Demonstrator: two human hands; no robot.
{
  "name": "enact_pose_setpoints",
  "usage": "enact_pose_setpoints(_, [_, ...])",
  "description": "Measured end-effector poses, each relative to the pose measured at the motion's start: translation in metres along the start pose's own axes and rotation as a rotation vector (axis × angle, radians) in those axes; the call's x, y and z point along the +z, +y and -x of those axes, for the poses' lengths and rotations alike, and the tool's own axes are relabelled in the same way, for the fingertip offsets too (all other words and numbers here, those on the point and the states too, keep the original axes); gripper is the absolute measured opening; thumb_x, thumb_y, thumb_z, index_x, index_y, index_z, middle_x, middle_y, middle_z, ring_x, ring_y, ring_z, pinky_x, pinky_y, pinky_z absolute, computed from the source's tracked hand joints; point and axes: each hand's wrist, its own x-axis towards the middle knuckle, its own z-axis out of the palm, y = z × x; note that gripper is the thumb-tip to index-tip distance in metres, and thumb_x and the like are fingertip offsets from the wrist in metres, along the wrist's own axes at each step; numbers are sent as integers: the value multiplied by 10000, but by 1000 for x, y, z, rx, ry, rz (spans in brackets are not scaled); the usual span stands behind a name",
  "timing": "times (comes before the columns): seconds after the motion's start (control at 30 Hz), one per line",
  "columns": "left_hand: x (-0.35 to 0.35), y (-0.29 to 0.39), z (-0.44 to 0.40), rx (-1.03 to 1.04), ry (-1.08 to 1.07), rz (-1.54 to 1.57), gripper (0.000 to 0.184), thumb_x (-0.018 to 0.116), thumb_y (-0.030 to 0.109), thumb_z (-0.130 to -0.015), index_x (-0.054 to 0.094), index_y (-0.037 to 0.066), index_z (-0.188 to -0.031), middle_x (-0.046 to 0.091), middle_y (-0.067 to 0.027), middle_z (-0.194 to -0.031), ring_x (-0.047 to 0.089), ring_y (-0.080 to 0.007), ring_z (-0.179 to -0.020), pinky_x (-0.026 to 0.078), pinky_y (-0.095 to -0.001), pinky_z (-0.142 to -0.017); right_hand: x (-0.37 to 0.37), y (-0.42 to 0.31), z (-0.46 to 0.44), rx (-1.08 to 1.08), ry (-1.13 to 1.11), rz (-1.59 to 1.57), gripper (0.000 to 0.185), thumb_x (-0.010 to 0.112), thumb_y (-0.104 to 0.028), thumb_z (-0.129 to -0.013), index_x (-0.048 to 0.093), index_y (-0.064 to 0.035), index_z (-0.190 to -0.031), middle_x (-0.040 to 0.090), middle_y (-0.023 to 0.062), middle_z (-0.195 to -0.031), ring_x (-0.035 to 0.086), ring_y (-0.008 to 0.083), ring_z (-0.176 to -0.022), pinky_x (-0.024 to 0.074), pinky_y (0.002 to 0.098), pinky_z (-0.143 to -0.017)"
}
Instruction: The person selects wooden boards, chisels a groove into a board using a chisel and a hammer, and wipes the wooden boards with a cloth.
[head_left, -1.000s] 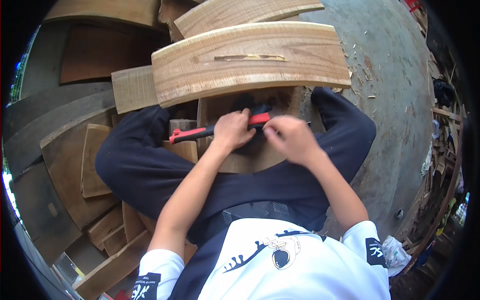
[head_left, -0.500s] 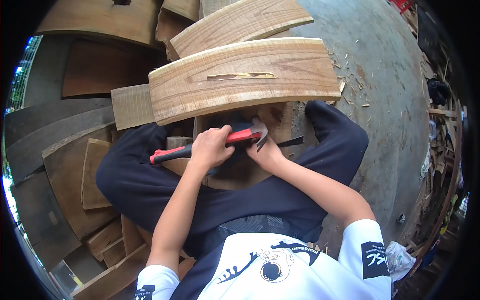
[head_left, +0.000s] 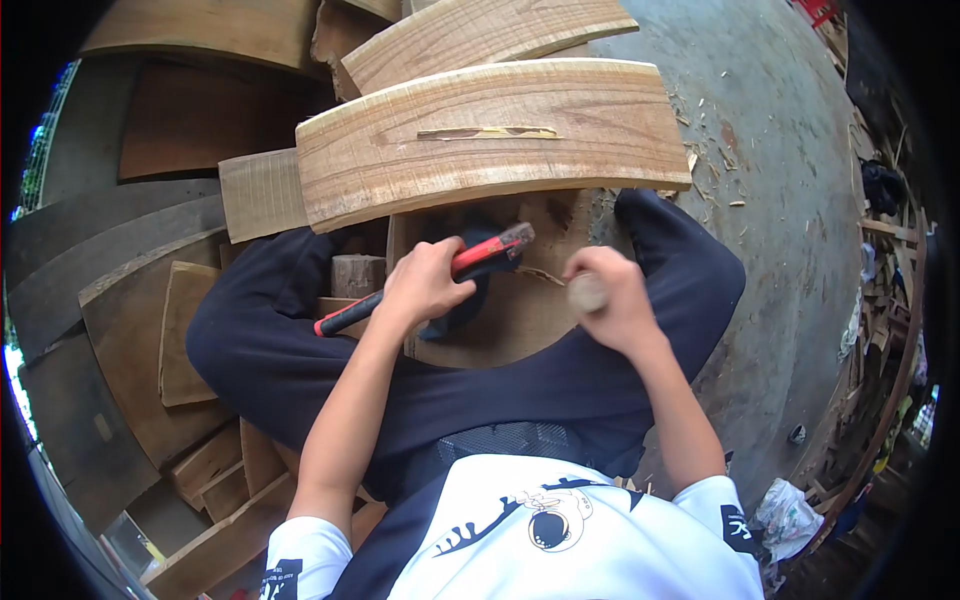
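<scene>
My left hand (head_left: pixel 428 287) is closed around the red and black handle of a claw hammer (head_left: pixel 358 314). The hammer's head points up and right, above my lap. My right hand (head_left: pixel 617 300), slightly blurred, grips a chisel by its handle (head_left: pixel 588 293). The handle's round end faces the camera, and the blade is hidden. In front of both hands lies a thick curved wooden board (head_left: pixel 470 185) with a long narrow slot (head_left: pixel 488 132) cut in its face. Neither hand touches the board.
Another curved board (head_left: pixel 490 40) lies behind, and a smaller wood block (head_left: pixel 262 192) sticks out under the left end. Several curved boards (head_left: pixel 130 370) are stacked at left. Wood chips (head_left: pixel 725 160) litter the concrete floor at right, near a white plastic bag (head_left: pixel 790 518).
My right hand has moved right, away from the hammer head, bringing the chisel handle's end into view. The hammer has turned slightly, and its claw no longer shows clearly.
</scene>
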Motion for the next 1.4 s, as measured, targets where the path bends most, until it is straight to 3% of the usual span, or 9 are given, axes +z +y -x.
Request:
enact_pose_setpoints(0.1, [-1, 12, 4, -4, -10, -38, 305, 683, 304, -795, 612, 45, -939, 670, -219, -828, 652, -408, -850, 523, -486, -756, -37, -9, 0, 148, 140, -387, 110, 601, 61, -753, 571, -27, -812, 634, 53, -824, 634, 125, -821, 518, 293, -748])
enact_pose_setpoints(0.33, [-22, 27, 26, 51, 73, -109, 278, 642, 316, -866, 587, 52, -934, 659, -197, -782, 649, -404, -785, 510, -497, -712, -109, -66, -78, -292, 313, -967, 136, 616, -42, -875, 488, -50, -920, 545, 47, -765, 535, 113, -669, 448, 262, -644])
enact_pose_setpoints(0.47, [-22, 20, 40, 89, 160, -94, 269, 655, 310, -857, 589, 59, -927, 663, -178, -780, 654, -387, -777, 514, -482, -698, -97, -124, -138, -275, 363, -1038, 201, 640, -150, -895, 499, -105, -760, 452, -25, -564, 425, 70, -452, 376, 229, -467])
enact_pose_setpoints(0.83, [-2, 1, 37, 224, 69, -172, 245, 666, 258, -862, 560, 51, -941, 654, -150, -840, 646, -362, -803, 507, -460, -701, -27, -57, -203, -304, 248, -976, 202, 567, -54, -890, 452, -88, -727, 430, -13, -557, 401, 65, -446, 341, 222, -419])
enact_pose_setpoints(0.9, [-2, 0, 34, 211, 71, -197, 249, 655, 274, -877, 559, 52, -935, 653, -149, -827, 646, -361, -789, 508, -458, -693, -19, -39, -229, -966, -55, -1421, 212, 554, -49, -890, 436, -87, -718, 420, -6, -552, 397, 71, -444, 342, 223, -419])
enact_pose_setpoints(1.0, [-9, -3, 30, 263, 118, -260, 281, 639, 323, -898, 547, 58, -888, 651, -134, -765, 652, -344, -734, 511, -446, -646, -19, -28, -236, -1046, 0, -1320, 218, 550, -46, -889, 426, -87, -715, 408, 0, -537, 391, 80, -434, 346, 231, -416])
enact_pose_setpoints(1.03, [-14, -6, 29, 317, 160, -292, 314, 635, 356, -904, 535, 63, -848, 649, -120, -716, 658, -328, -693, 513, -435, -606, -43, -53, -197, -376, 162, -914, 208, 525, -79, -901, 416, -76, -724, 384, -9, -573, 386, 88, -487, 358, 261, -517])
enact_pose_setpoints(1.33, [-82, 13, 46, 137, 484, 207, 215, 654, 236, -923, 624, 24, -941, 597, -195, -693, 598, -309, -609, 469, -379, -593, -49, -49, -206, -404, 200, -993, 239, 510, -64, -877, 394, -76, -669, 372, -6, -522, 350, 81, -432, 309, 247, -463])
enact_pose_setpoints(1.4, [-92, 5, 45, 89, 499, 374, 192, 659, 198, -924, 624, 9, -931, 555, -81, -664, 503, -153, -591, 434, -305, -580, -50, -47, -208, -399, 192, -1011, 237, 511, -58, -877, 396, -75, -669, 374, -6, -523, 352, 81, -433, 311, 247, -464])
